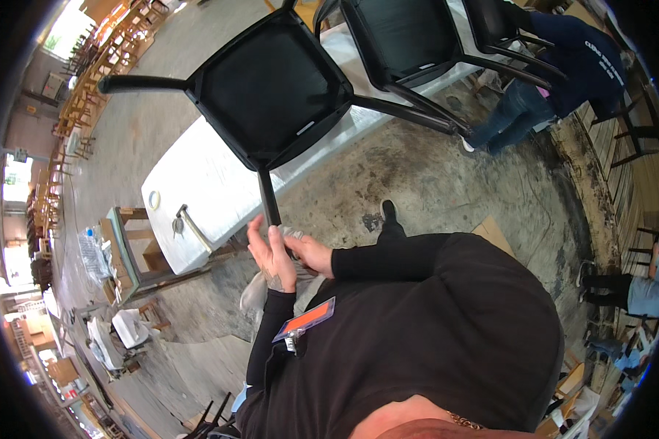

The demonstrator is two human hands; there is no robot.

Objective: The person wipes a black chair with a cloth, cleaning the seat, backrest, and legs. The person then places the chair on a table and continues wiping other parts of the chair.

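**Workshop floor, upturned black chair, both hands at one leg**

Stained concrete floor (432, 183), long table under a white cover (198, 183), wooden chairs stacked far left. Black chair (271, 91) sits seat-down on the table, legs sticking out; one leg (268, 199) points down toward the person. Two more black chairs behind it. Another person in a dark top bends over at upper right.

Left hand (272, 252) is raised just below the leg's tip, fingers (255, 233) loosely curled, thumb near the leg end; contact likely, grip not clear. Right hand (309, 254) lies beside it, fingers bent around pale crumpled plastic wrap (260, 287) that hangs below both hands; how tight, cannot tell.

Handling guess: chair is stiff, fairly heavy, smooth painted finish, so slippery and easy to scratch. Best held by a leg or the seat frame. Wrap is light, limp, thin, tears easily; pinch an edge.

Orange badge (306, 319) clipped on the black sweater.
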